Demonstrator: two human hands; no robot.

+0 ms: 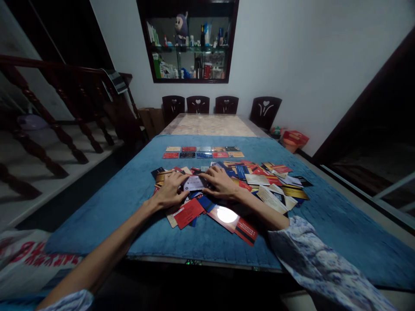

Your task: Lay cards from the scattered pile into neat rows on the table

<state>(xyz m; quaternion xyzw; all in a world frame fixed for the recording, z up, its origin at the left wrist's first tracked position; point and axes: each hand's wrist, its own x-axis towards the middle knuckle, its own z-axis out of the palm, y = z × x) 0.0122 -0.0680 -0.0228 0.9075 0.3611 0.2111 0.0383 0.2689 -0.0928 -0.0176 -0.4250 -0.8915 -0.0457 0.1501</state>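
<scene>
Holding a pale lilac card [195, 184] by its ends between left hand [170, 188] and right hand [221, 183], over a loose card pile [241, 172]; printed dark, with a round mark [186, 188] toward the left hand. Far beyond the hands, in a wall cabinet [191, 80]: plush toy [181, 31], bottles [192, 41].

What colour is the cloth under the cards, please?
The cloth is blue, as the head view shows.

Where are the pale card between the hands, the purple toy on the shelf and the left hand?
Pale card [194, 183]: head view, on its printed face.
Purple toy [183, 32]: head view, on its body.
Left hand [170, 188]: head view, on its back.
</scene>
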